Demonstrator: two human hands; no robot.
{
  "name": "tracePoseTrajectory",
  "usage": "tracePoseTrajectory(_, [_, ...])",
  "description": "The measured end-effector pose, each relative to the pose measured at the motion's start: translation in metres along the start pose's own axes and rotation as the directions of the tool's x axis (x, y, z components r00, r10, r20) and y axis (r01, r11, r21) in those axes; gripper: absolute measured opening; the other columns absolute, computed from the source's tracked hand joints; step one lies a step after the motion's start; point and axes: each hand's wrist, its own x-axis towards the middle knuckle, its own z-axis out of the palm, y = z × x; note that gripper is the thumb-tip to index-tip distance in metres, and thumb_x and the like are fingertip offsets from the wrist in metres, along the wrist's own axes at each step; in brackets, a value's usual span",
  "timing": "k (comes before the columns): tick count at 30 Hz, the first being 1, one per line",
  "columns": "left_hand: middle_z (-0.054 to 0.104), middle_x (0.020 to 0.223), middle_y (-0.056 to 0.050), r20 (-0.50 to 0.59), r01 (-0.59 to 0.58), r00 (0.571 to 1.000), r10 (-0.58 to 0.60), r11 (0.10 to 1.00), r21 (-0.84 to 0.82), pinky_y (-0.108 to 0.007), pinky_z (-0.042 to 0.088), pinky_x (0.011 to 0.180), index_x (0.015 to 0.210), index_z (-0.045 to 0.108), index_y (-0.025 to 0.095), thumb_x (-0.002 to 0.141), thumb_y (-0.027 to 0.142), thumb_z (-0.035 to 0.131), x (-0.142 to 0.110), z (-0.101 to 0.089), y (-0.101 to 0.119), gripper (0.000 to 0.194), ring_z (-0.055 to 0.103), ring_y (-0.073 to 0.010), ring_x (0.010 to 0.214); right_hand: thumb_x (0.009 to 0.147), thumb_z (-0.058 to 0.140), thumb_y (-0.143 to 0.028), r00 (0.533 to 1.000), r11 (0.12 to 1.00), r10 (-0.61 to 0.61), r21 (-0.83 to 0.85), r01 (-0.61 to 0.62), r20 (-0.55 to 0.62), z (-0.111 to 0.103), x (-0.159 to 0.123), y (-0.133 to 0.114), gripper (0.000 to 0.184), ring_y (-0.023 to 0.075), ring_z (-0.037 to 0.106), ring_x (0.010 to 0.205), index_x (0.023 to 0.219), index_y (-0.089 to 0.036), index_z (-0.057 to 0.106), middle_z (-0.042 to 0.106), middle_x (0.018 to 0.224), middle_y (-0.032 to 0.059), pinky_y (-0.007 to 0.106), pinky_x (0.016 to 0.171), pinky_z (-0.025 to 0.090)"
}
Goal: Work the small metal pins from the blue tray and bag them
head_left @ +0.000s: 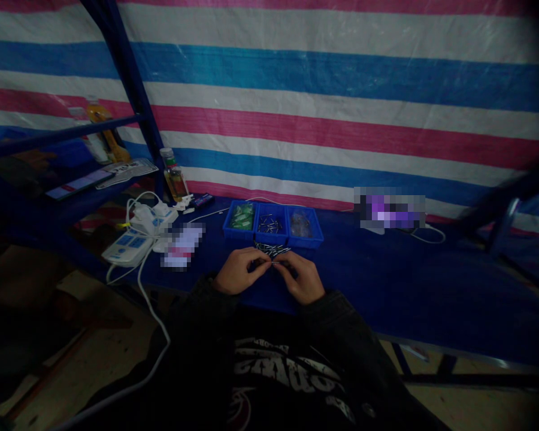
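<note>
While left hand [242, 270] and right hand [303, 278] pinch a slim piece [274, 262] | grip narrow | shirt lettering [291, 372] looks unclear

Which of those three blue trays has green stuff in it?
The left tray, with green pieces; the middle tray holds thin, shiny pieces, the right tray pale pieces.

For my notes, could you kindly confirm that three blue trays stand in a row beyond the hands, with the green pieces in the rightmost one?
Not quite: the head view shows the green pieces in the leftmost tray; the three blue trays stand in a row beyond left hand and right hand.
</note>
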Motion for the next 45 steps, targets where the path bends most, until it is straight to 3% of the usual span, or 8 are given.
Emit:
tracePoseTrajectory(11, [0.072, 0.083, -0.004, 0.012, 0.011, 1.0, -0.011, 1.0, 0.004, -0.023, 0.045, 0.065, 0.092, 0.073, 0.017, 0.094, 0.026, 0.061, 0.0001, -0.0006, 0.0007, 0.015, 0.059, -0.0125, 0.068, 0.096, 0.057, -0.027, 1.0, 1.0, 0.022, -0.021, -0.022, -0.011, -0.0004, 0.0003, 0.0018, 0.011, 0.0197, 0.069, 0.08, 0.1, -0.023, 0.066, 0.072, 0.091, 0.0045, 0.031, 0.076, 0.054])
tracePoseTrajectory(21, [0.072, 0.082, -0.003, 0.002, 0.003, 1.0, -0.003, 1.0, 0.003, -0.023, 0.045, 0.066, 0.09, 0.073, 0.016, 0.094, 0.024, 0.062, 0.0003, -0.0002, 0.001, 0.014, 0.059, -0.012, 0.067, 0.1, 0.052, -0.026, 1.0, 1.0, 0.014, -0.025, -0.013, 0.017, 0.0002, 0.0008, 0.002, 0.014, 0.021, 0.07, 0.087, 0.097, -0.024, 0.066, 0.073, 0.092, 0.0051, 0.032, 0.082, 0.053])
tracePoseTrajectory(27, [0.073, 0.082, -0.004, 0.002, 0.022, 1.0, -0.022, 1.0, -0.008, -0.024, 0.045, 0.065, 0.092, 0.074, 0.016, 0.093, 0.026, 0.062, 0.0001, 0.0007, 0.0003, 0.015, 0.059, -0.0125, 0.066, 0.097, 0.057, -0.026, 0.999, 0.999, 0.045, -0.013, -0.046, -0.007, 0.0018, -0.0021, 0.0046, 0.013, 0.0201, 0.071, 0.084, 0.107, -0.023, 0.064, 0.074, 0.099, 0.0055, 0.031, 0.078, 0.055])
tracePoseTrajectory(36, [0.072, 0.081, -0.003, -0.005, 0.017, 1.0, -0.017, 1.0, 0.003, -0.023, 0.045, 0.065, 0.09, 0.073, 0.017, 0.094, 0.026, 0.062, -0.0004, 0.0002, 0.0001, 0.015, 0.06, -0.0123, 0.067, 0.099, 0.052, -0.028, 0.999, 0.998, 0.034, -0.051, -0.034, 0.003, 0.0004, 0.0003, 0.0019, 0.013, 0.0207, 0.07, 0.081, 0.095, -0.024, 0.063, 0.072, 0.088, 0.0043, 0.031, 0.077, 0.053])
tracePoseTrajectory(45, [0.071, 0.082, -0.003, 0.002, 0.022, 1.0, -0.022, 1.0, 0.004, -0.023, 0.045, 0.066, 0.091, 0.073, 0.017, 0.094, 0.025, 0.061, -0.0002, -0.0004, -0.0001, 0.015, 0.059, -0.0127, 0.068, 0.099, 0.053, -0.026, 0.999, 0.999, 0.042, -0.018, -0.042, 0.013, 0.0001, -0.0008, 0.0011, 0.011, 0.0209, 0.071, 0.086, 0.1, -0.024, 0.063, 0.074, 0.094, 0.0047, 0.03, 0.078, 0.054])
